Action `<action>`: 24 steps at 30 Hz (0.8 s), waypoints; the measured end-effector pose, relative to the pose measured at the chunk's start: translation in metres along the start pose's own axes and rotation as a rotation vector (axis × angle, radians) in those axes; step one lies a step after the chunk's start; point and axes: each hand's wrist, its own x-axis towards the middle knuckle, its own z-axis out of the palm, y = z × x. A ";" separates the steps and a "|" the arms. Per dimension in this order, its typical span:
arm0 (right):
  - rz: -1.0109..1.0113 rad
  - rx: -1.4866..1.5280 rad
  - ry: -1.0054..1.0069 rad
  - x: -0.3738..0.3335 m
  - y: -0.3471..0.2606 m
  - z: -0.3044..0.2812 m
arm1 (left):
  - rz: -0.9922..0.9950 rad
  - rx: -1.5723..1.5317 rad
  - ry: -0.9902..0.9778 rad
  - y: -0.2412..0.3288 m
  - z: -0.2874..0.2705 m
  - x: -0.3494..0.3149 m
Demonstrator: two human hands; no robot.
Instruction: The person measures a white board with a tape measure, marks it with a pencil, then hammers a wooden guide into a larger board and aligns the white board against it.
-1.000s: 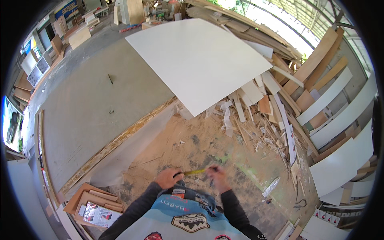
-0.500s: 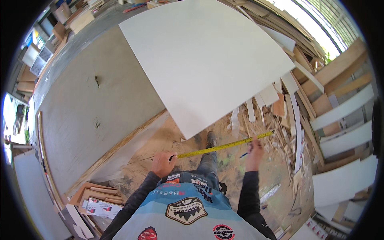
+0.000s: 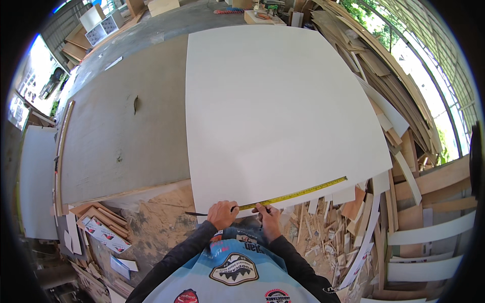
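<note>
Yellow tape-measure blade (image 3: 303,192) extends toward two o'clock, along the white panel's (image 3: 283,111) six-o'clock edge. The person's left hand (image 3: 223,214) is curled around its near end; the right hand (image 3: 269,218) touches it, fingers bunched narrow, grip indeterminable.

Bright daylight | glare: side openings (image 3: 38,68) | soft shadow: white panel (image 3: 283,111) | edges bowed, dark

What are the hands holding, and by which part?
A yellow tape measure: the left hand grips its left end; the right hand touches it slightly farther along, though any grip there is unclear.
</note>
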 end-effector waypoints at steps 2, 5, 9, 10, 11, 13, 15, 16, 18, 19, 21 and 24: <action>-0.066 -0.008 0.046 0.021 -0.009 -0.018 | -0.021 0.017 0.004 -0.005 0.001 0.009; -0.046 0.109 0.290 0.063 -0.017 -0.071 | -0.030 0.075 0.005 -0.040 -0.011 0.012; -0.300 0.032 0.714 0.132 -0.014 -0.192 | -0.062 0.041 -0.031 -0.121 -0.044 0.005; -0.315 -0.146 0.827 0.143 -0.012 -0.234 | -0.131 0.083 -0.038 -0.117 -0.057 0.002; -0.267 -0.073 0.838 0.153 -0.016 -0.257 | -0.075 0.092 0.028 -0.134 -0.066 -0.009; -0.300 -0.187 0.934 0.178 -0.022 -0.304 | -0.067 0.232 0.060 -0.179 -0.073 -0.031; -0.129 -0.457 1.100 0.186 -0.031 -0.338 | -0.121 0.140 -0.037 -0.186 -0.079 -0.037; -0.082 -0.437 1.132 0.185 -0.034 -0.346 | -0.146 0.126 -0.048 -0.184 -0.080 -0.040; 0.001 -0.421 1.182 0.184 -0.039 -0.345 | -0.193 0.108 -0.065 -0.184 -0.079 -0.038; 0.035 -0.429 1.202 0.185 -0.046 -0.343 | -0.215 0.101 -0.071 -0.181 -0.077 -0.037; 0.081 -0.464 1.229 0.184 -0.059 -0.342 | -0.178 0.105 -0.031 -0.174 -0.072 -0.034; 0.102 -0.498 1.256 0.194 -0.074 -0.346 | -0.046 0.148 0.073 -0.159 -0.059 -0.033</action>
